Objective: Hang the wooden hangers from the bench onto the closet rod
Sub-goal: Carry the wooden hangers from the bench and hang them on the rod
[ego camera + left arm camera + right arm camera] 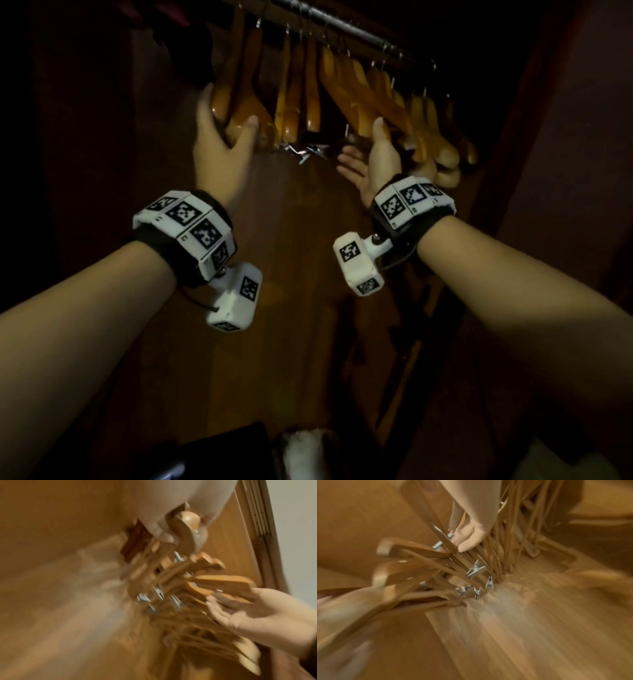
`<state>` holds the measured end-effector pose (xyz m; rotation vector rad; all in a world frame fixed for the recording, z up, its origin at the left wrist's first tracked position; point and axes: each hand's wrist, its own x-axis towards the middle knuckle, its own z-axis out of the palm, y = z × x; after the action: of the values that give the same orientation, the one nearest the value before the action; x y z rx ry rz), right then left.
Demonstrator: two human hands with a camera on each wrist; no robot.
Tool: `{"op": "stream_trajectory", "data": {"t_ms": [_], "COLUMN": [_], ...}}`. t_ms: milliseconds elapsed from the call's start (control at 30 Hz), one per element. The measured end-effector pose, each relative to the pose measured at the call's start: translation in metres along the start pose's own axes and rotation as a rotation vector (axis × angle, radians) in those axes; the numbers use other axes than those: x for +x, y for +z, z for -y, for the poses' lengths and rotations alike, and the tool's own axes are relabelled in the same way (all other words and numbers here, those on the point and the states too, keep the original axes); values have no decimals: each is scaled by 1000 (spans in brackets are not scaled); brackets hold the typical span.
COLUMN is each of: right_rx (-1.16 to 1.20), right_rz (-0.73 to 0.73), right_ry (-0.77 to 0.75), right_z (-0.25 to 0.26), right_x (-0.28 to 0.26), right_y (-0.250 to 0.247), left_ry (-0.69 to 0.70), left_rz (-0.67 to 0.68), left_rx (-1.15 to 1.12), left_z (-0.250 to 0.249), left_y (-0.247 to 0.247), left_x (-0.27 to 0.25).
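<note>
Several wooden hangers (pixel 294 102) hang by metal hooks from the dark closet rod (pixel 342 25) at the top of the head view. My left hand (pixel 222 137) grips the lower ends of the leftmost hangers, thumb in front and fingers behind; the left wrist view shows a rounded hanger end (pixel 188 520) inside that grip. My right hand (pixel 368 161) is open, palm turned left, with its thumb against the right-hand group of hangers. In the right wrist view its straight fingers (pixel 471 538) touch the hanger bars. Metal clips (pixel 476 570) dangle from the bars.
A wooden back panel (pixel 291 240) closes the closet behind the hangers, and a dark side wall (pixel 548 171) stands close on the right. Something dark (pixel 222 452) and something white and fuzzy (pixel 308 452) lie at the bottom edge.
</note>
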<state>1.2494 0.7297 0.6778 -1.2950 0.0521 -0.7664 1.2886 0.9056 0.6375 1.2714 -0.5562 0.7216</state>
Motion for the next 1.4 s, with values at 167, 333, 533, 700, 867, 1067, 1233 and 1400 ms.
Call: {"op": "stream_trajectory", "data": {"t_ms": [167,333,533,700,867,1067,1233,1400], "right_rx": [-179,-225,-299,-428,-434,-426,-393,-366], "right_rz": [85,26,-127,-424,-792,-1195,-1531,-1776], "right_ry": [52,43,31,93,146,91,82,90], "right_z": [4,34,82,143,210,274,313,349], "right_x": [-55,-91,-159,-254,-380,-545,-667,-749], "right_y": [-53,-123,-257,-420,-581,-706,-804,-897], "left_ry": [-133,-383,-532,-655,-735,-720,-723,-715], "left_rz": [-13,27,321,546,791,1082,1318,1515], "left_rx": [-35,-145,-223,-324,-396,-424,-457,-502], "left_z": [-2,-30,-95,-164,-251,-347,-412,-478], "left_y": [35,91,204,300,376,457,525,608], "left_x": [-48,-89,-197,-336,-485,-650,-784,-904]}}
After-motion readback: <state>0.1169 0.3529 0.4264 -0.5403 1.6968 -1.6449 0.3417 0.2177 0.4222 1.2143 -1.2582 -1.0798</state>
